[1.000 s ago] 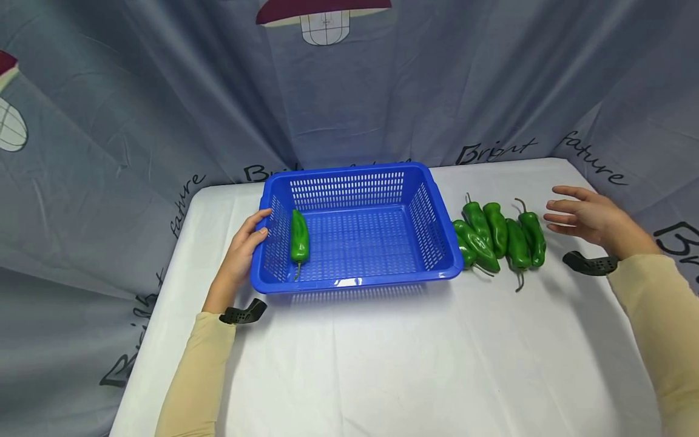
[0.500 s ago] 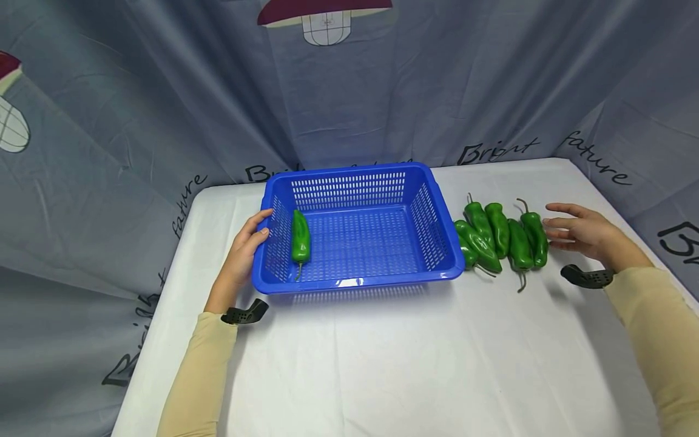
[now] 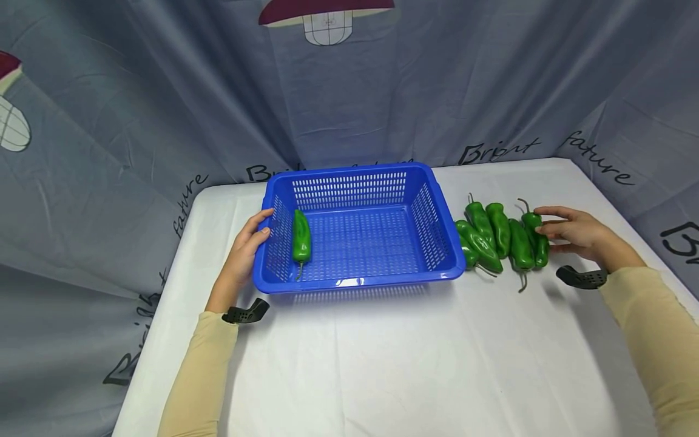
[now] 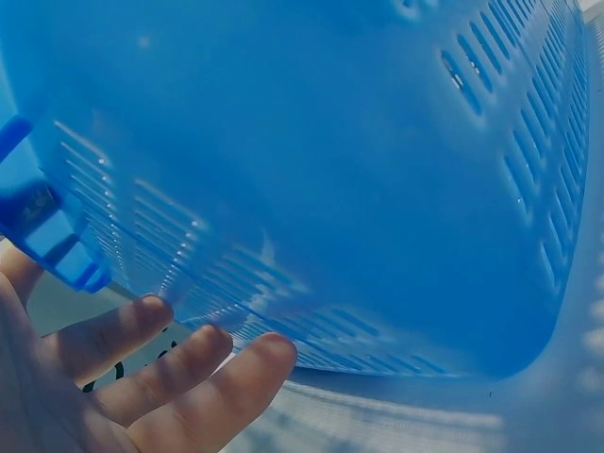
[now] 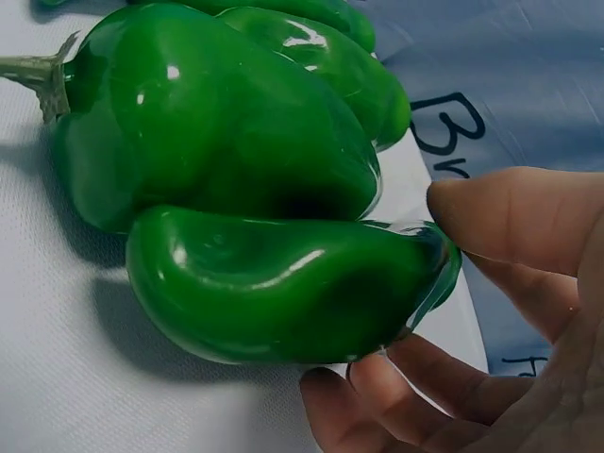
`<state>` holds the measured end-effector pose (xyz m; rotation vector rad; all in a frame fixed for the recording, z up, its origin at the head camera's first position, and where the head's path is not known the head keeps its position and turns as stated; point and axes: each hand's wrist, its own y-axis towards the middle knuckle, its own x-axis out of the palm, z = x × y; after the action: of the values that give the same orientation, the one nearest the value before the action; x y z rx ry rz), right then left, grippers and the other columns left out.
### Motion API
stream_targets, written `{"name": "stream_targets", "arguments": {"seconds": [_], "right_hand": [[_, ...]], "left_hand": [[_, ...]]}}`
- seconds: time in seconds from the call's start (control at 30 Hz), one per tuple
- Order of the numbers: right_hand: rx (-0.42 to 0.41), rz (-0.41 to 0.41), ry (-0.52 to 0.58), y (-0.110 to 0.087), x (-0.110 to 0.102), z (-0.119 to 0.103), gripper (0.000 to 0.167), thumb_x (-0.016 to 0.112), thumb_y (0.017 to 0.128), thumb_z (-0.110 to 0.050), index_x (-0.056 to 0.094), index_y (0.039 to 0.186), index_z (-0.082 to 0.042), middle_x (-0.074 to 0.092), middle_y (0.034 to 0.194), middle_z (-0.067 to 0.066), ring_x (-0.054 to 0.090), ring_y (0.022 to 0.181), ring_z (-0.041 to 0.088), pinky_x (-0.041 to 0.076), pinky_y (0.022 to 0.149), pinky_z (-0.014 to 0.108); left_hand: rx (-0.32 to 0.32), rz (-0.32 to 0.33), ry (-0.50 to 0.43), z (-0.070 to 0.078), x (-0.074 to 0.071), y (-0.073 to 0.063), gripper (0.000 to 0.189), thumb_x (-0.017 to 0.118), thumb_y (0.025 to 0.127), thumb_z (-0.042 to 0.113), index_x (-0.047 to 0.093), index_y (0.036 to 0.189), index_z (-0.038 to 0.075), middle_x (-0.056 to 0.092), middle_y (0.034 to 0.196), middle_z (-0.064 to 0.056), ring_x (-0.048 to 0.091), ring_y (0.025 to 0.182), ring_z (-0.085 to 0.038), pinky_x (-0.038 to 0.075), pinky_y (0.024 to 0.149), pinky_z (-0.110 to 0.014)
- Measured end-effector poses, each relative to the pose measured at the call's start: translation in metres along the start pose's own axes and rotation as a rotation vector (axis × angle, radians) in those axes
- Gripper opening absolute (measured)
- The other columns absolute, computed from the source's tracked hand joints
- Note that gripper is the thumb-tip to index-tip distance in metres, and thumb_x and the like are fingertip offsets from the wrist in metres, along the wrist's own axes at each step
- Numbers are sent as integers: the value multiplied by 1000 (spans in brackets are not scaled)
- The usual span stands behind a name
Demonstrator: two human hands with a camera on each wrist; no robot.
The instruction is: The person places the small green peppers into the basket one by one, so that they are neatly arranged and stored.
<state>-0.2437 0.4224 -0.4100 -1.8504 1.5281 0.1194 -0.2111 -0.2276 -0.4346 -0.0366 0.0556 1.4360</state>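
In the head view my left hand [image 3: 236, 255] holds the left rim of a blue plastic basket [image 3: 357, 283] with slotted walls. The left wrist view shows several fingers [image 4: 212, 396] lying along its outside. One long green pepper [image 3: 301, 238] lies inside at the left, stem toward me. My right hand [image 3: 581, 233] is at the rightmost green pepper [image 3: 536, 240] of a group on the table. Its fingertips lie at that pepper's far end and right side, spread about it, as the right wrist view shows of the same pepper [image 5: 274, 283].
More green peppers [image 3: 498, 230] lie side by side between the basket and my right hand, the leftmost partly hidden by the basket wall. The table has a white cloth [image 3: 404, 364]. A grey curtain [image 3: 349, 115] with printed lettering hangs behind it.
My right hand has come down and left from beside the peppers to the rightmost one. My left hand, the basket and the peppers stay where they were.
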Motion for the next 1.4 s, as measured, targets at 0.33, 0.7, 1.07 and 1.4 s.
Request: {"name": "stream_targets", "arguments": {"seconds": [0.33,0.7,1.07,1.4], "right_hand": [[-23,-30,-125,4,5,-8,73,61,101,-17,20,162,-12,14,158,44,56,117,22,58,93,45],[-35,-15,-223,9,10,-16,69,50,100,-5,14,159,5,18,152,49,43,131,60,59,88,58],[-16,58,-215,10,12,-16,69,49,98,-6,16,157,6,22,149,50,43,130,62,61,84,55],[-83,126,-129,5,5,-19,64,51,97,-6,21,153,3,27,150,46,62,94,15,62,81,49]], "left_hand": [[-9,4,-14,-1,0,0,49,35,108,15,32,157,10,17,171,-14,25,154,-41,27,121,-63],[-22,14,-4,-4,0,1,49,36,108,16,33,157,12,17,171,-11,26,155,-38,28,122,-61],[-19,17,-5,-4,0,2,49,36,108,16,34,157,12,18,171,-11,27,155,-38,29,122,-61],[-3,10,-15,-4,-1,3,49,36,108,16,34,157,11,18,171,-12,25,155,-37,28,123,-60]]}}
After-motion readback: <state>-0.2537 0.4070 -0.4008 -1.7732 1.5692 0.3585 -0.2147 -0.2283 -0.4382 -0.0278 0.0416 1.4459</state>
